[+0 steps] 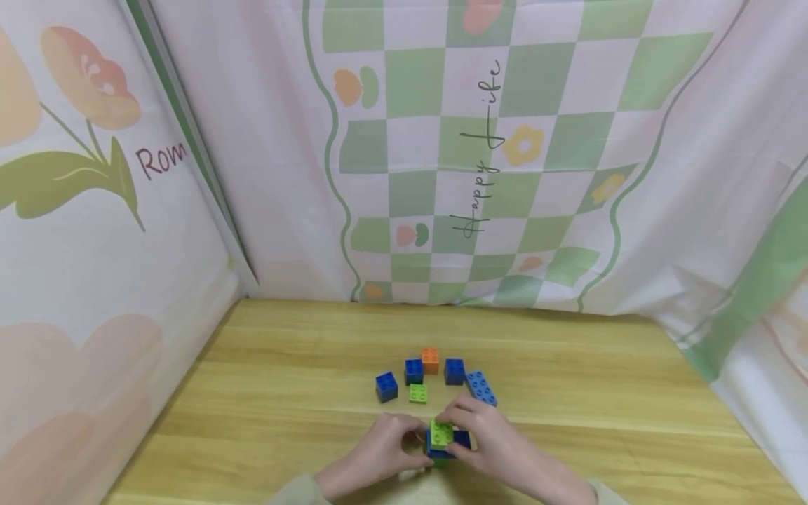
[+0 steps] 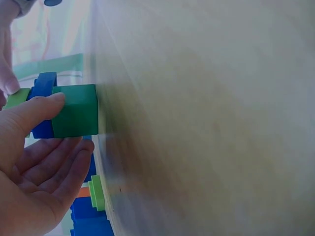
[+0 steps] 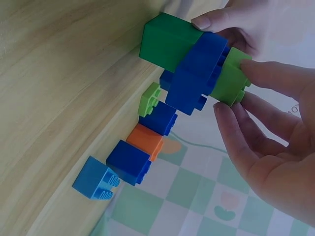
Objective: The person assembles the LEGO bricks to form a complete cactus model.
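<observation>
Wooden worktop [image 1: 252, 414], green-and-white checked curtain [image 1: 477, 140] behind. Landmark: orange block [image 1: 430, 360]. Stack [image 1: 438, 453] sits on its near side, toward the person: green block [image 2: 78, 111] at the bottom, dark blue brick [image 3: 192, 73] across it with one end overhanging, lime block [image 1: 441, 434] on top. Left hand [image 1: 384, 452]: grip pinching the stack, thumb on the green block. Right hand [image 1: 496, 439]: grip pinching the lime block. Can't tell if studs are fully seated or if the stack touches the worktop. Likely risks: off-centre pressing may tilt the lime block; pushing on the overhang could lever the brick off the green block; a slack left grip might let everything twist. No containers visible; loose pieces lie around the orange block: dark blue cubes left and right, thin lime piece nearer, light blue brick [image 1: 481, 388] farther right.
</observation>
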`<state>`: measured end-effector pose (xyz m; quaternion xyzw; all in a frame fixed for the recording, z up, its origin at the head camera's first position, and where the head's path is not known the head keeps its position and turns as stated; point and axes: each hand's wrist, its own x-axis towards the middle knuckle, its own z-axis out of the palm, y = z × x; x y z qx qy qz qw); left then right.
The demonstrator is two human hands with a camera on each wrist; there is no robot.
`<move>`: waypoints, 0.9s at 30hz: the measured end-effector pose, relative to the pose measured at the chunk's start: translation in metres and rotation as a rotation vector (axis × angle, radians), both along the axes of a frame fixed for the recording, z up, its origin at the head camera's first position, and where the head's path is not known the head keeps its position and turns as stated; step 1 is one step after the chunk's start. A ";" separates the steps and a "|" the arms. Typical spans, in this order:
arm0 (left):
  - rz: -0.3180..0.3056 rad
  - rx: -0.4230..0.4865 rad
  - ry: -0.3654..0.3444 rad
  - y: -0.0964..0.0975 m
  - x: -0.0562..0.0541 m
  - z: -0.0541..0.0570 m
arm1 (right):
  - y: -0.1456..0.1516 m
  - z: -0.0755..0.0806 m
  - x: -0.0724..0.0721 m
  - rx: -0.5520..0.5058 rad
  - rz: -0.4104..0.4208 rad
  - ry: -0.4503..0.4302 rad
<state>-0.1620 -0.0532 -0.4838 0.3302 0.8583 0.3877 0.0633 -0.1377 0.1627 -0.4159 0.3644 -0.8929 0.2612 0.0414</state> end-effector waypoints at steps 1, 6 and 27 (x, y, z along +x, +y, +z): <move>-0.001 0.001 -0.003 0.000 0.000 0.000 | 0.000 0.000 0.000 -0.001 0.001 -0.006; -0.002 0.005 0.004 0.000 0.001 0.000 | 0.000 -0.001 0.001 -0.006 0.009 -0.020; 0.005 -0.003 -0.012 0.000 -0.001 0.000 | -0.003 -0.004 -0.003 -0.028 0.025 -0.028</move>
